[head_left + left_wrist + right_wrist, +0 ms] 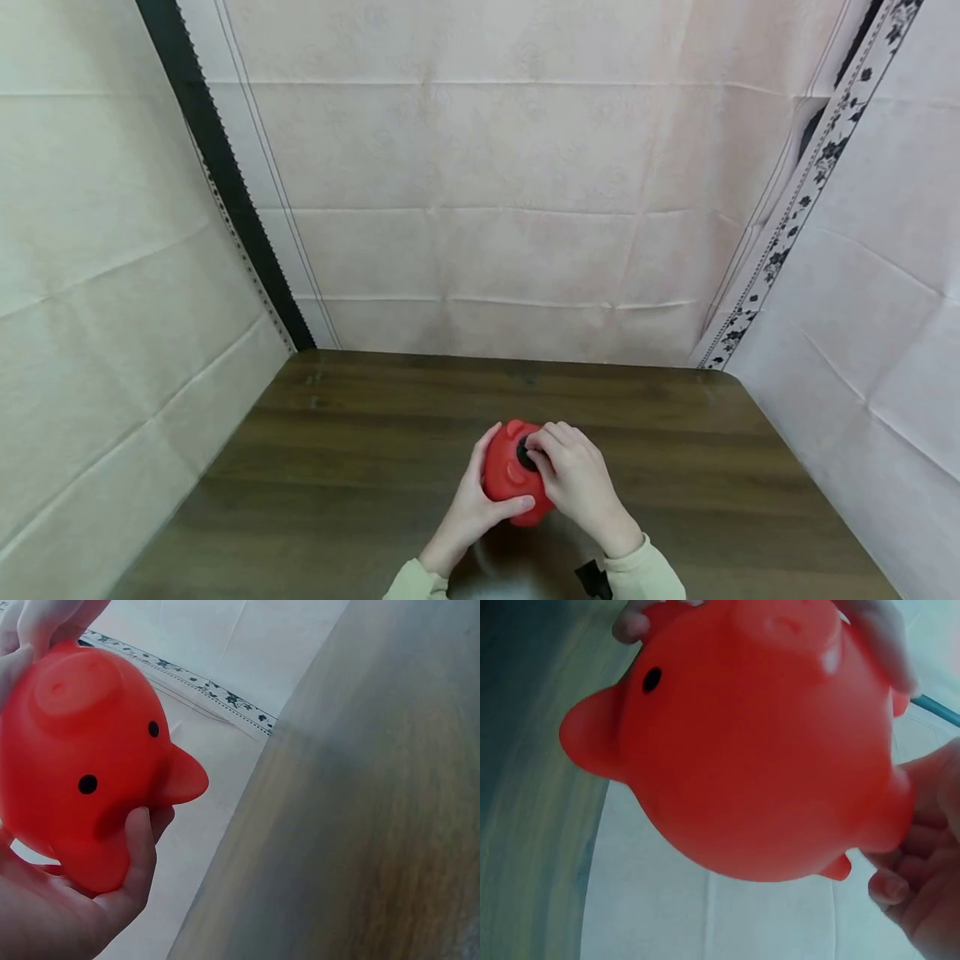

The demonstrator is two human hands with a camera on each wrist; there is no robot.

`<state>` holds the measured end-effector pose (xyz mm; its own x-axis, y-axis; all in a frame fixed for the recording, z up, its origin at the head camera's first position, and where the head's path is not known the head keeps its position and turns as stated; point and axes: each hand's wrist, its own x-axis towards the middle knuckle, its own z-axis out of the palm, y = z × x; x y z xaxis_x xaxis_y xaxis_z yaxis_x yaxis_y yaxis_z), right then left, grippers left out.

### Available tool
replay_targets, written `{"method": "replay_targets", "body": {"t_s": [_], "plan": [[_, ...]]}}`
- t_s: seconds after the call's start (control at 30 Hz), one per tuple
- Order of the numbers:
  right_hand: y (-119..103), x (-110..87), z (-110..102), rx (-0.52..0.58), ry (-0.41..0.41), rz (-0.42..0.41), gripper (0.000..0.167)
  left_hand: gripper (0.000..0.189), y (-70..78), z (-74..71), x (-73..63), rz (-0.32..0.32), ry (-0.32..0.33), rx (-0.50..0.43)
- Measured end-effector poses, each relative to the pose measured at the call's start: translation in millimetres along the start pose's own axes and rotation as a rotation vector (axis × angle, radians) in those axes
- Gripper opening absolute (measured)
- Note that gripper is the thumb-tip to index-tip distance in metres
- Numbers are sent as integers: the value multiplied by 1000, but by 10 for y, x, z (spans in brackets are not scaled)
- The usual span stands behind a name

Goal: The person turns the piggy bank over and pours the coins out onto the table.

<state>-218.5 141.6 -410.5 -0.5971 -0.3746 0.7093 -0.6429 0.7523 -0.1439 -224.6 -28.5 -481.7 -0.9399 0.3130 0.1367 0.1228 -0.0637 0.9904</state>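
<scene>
A red piggy bank [498, 471] is held up over the table, its belly with a round black plug [526, 453] turned toward the head camera. My left hand [478, 502] grips the bank from the left, thumb across its near end. With curled fingers and thumb, my right hand [582, 478] pinches at the black plug, partly covering it. In the left wrist view the bank's snout, black eyes and ears show, my left thumb [140, 840] beside an ear. The right wrist view shows the snout side of the piggy bank [757, 765]; the plug is hidden there.
The dark brown wooden table [360, 450] spreads out below the hands. White cloth [487, 167] hangs behind it and along both sides, with a black strip at left and a floral border [795, 208] at right. A small black device [592, 577] sits at the right wrist.
</scene>
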Motion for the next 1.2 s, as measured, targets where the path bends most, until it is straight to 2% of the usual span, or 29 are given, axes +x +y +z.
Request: {"method": "replay_targets", "body": {"t_s": [0.4, 0.53, 0.77, 0.93, 1.03, 1.2], "plan": [[99, -42, -35, 102, -5, -159, 28, 89, 1, -15, -37, -1, -52, -12], [119, -40, -47, 119, -16, -173, 28, 89, 14, -6, -39, -1, -59, -17], [192, -52, -61, 180, -87, -194, 27, 85, -10, -11, -52, -3, -59, -16], [266, -67, -37, 239, -105, -252, 17, 84, -43, -9, -61, -25, -59, -13], [310, -61, -35, 257, -107, -273, 18, 83, -53, 2, -39, -30, -66, -19], [341, -41, -65, 236, -147, -262, 22, 84, -78, 35, -7, -37, -67, -13]]}}
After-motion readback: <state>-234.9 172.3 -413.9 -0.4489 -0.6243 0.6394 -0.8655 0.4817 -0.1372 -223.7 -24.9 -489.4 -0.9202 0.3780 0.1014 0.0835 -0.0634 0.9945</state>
